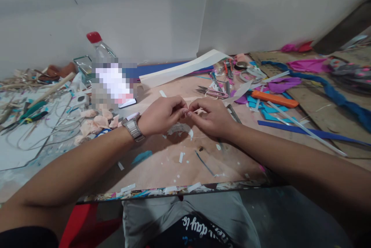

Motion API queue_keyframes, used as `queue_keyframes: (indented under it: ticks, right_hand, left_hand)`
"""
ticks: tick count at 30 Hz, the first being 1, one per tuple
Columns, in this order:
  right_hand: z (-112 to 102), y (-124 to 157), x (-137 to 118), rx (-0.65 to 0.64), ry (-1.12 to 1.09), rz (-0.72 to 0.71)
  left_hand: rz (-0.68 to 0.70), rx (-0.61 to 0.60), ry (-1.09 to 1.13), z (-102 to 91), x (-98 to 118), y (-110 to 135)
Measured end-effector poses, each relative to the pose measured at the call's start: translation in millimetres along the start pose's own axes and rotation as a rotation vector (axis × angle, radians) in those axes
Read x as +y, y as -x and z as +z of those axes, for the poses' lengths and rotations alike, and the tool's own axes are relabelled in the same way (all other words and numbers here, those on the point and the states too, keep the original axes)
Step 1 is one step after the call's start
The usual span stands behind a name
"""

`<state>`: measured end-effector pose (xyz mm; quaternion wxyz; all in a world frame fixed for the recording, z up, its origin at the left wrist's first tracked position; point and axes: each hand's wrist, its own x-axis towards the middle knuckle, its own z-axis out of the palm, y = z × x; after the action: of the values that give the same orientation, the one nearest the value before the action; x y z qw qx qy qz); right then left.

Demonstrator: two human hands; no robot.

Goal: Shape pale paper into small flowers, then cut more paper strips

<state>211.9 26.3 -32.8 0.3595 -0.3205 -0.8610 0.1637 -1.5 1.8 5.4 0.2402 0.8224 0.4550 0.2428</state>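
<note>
My left hand (162,115) and my right hand (211,117) meet fingertip to fingertip over the middle of the wooden worktable (162,170). Both are closed in a pinch on a tiny pale piece (188,112) between them; I cannot make out what it is. A metal watch (133,128) sits on my left wrist. A clear crumpled scrap (178,129) lies on the table just under the hands.
A water bottle with a red cap (100,56) stands at the back left beside pliers and wires (31,114) and pink petal pieces (95,122). An orange cutter (274,99), scissors (213,92), blue foam strips (304,132) and a white sheet (182,70) lie to the right.
</note>
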Motion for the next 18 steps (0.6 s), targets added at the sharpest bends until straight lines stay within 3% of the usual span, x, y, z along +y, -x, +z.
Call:
queue_keyframes:
  ticks: [18]
  right_hand:
    - [0.8, -0.6, 2.7, -0.028, 0.004, 0.02]
  left_hand:
    - [0.011, 0.011, -0.002, -1.8, 2.4, 0.4]
